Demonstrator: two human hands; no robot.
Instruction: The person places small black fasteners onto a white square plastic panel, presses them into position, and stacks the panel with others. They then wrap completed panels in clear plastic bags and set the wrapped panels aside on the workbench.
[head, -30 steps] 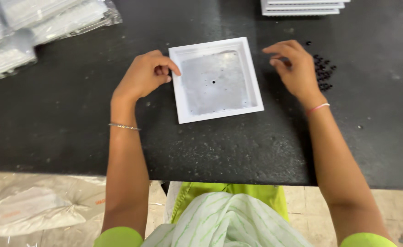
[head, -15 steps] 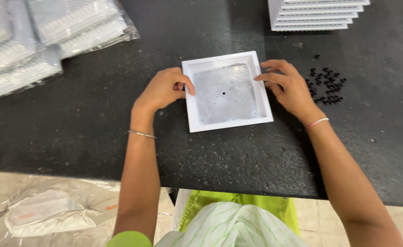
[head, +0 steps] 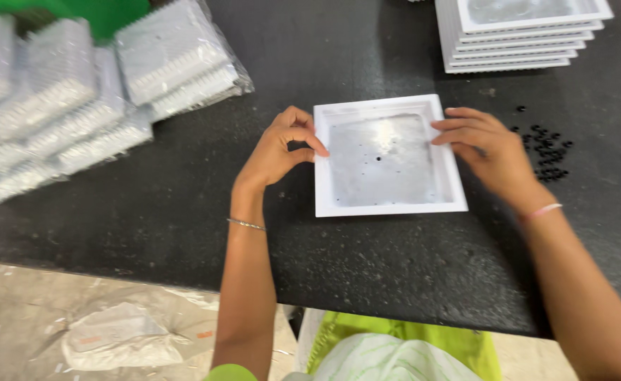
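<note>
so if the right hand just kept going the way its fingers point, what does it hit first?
The right hand points left across the white square tray, fingertips already on its right rim. Next in line would likely be the left hand at the opposite rim.

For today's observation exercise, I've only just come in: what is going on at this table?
A person sits at a black table with both bare hands on a white square tray. The left hand touches its left rim and the right hand rests on its right rim. The tray's shiny floor holds one small black bead. A scatter of black beads lies just right of the right hand. A stack of similar trays stands behind, and bagged white parts lie far left.
</note>
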